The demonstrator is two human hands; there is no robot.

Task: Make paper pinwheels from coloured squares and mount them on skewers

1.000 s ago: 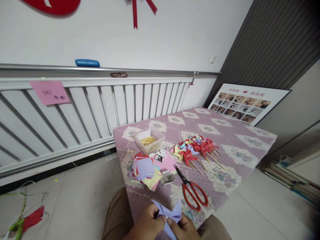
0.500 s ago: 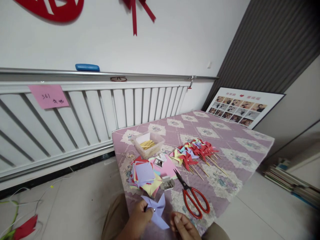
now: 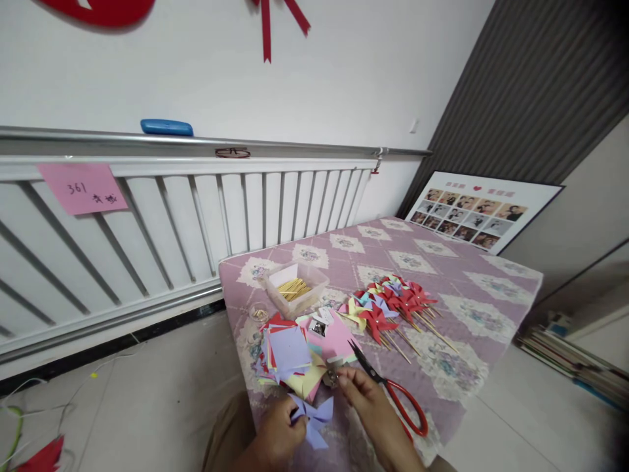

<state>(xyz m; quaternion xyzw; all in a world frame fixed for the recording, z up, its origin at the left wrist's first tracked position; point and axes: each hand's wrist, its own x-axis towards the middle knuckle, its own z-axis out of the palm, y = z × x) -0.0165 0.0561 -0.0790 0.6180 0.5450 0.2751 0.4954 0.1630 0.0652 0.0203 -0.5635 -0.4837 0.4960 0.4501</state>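
My left hand (image 3: 279,429) pinches a lilac paper pinwheel (image 3: 317,423) by one blade near the table's front edge. My right hand (image 3: 361,390) is at the small box of metal pieces (image 3: 332,372), fingertips pressed together over it; whatever they hold is too small to make out. Left of that box lies a stack of coloured paper squares (image 3: 289,351). Under my right wrist runs part of the scissors (image 3: 405,400), which have red handles and dark blades pointing away. Finished pinwheels on sticks (image 3: 393,305) lie in a pile farther right.
A clear plastic box (image 3: 299,301) of thin wooden sticks stands behind the paper, beside a small round dish (image 3: 259,313). Pink paper (image 3: 339,334) carries another small box (image 3: 318,329). A patterned cloth (image 3: 472,288) covers the table, and a white radiator (image 3: 255,210) runs along the wall.
My right hand has moved forward to the small box of metal pieces. The left hand still holds the lilac pinwheel, which has shifted slightly and turned. The view has shifted a little.
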